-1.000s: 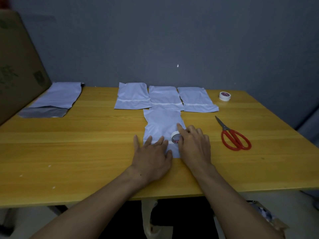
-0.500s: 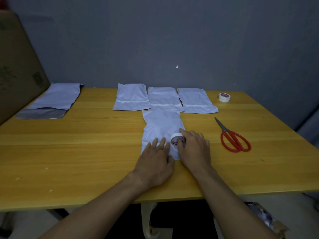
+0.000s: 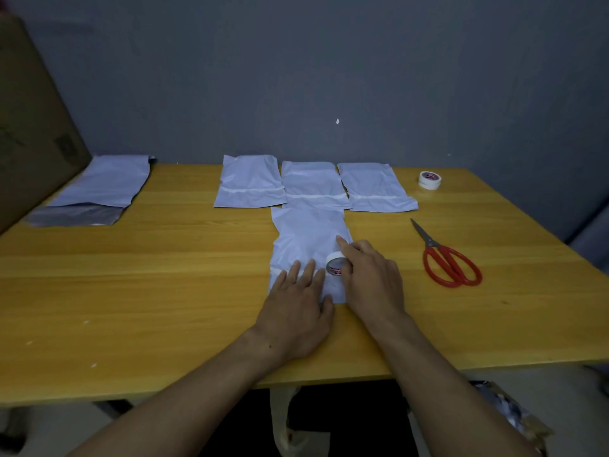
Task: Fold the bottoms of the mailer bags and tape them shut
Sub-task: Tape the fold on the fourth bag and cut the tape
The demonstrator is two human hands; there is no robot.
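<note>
Both bare forearms come in from the bottom and angle toward each other, wrists pretty much straight. Left grip [image 3: 296, 311] lies palm down, fingers [image 3: 293, 272] straight and a bit spread, pressing flat on the near end of the mailer bag [image 3: 309, 239]. Right grip [image 3: 372, 282] sits just beside it, curled round the tape roll [image 3: 334, 267], index finger [image 3: 342, 245] stretched out over the top. The two grips are almost touching.

A left hand [image 3: 296, 305] is pressing flat on a white mailer bag [image 3: 306, 235]. Just right of it, the right hand [image 3: 372, 278] is gripping a tape roll [image 3: 334, 264].
</note>
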